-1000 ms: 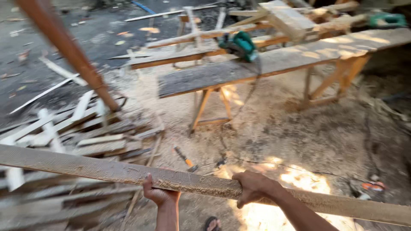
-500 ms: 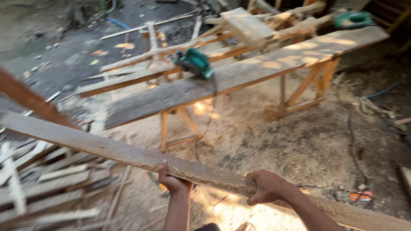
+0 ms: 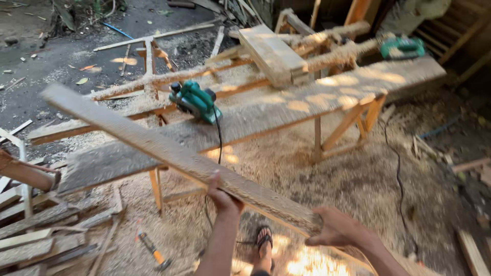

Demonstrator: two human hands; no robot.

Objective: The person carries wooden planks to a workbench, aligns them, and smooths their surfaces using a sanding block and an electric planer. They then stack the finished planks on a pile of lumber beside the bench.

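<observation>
Both hands are gripping one long, rough, sawdust-dusted wooden plank [image 3: 169,153], which is slanting through the air from the upper left down towards the lower right. The left hand [image 3: 223,197] is clamping it from below, fingers curled up round its near edge; the right hand [image 3: 337,231] is wrapping over its lower end, fingers closed on the wood. Beyond the fingertips, two green electric power planers are resting on one wide grey board laid across wooden trestles [image 3: 286,110] — the nearer planer [image 3: 195,101] just past the plank's middle, the farther one [image 3: 402,47] well apart at the board's far right end. One thick pale timber block [image 3: 271,53] is lying between them, farther back. Below the left hand's wrist, one sandalled foot [image 3: 264,240] is standing in sawdust, and to the left of that one orange-handled tool [image 3: 151,249] is lying on the ground — what kind, I cannot tell. Left of the fingers, a heap of thin wooden offcuts [image 3: 36,230] is lying near a reddish pole [image 3: 25,174].
</observation>
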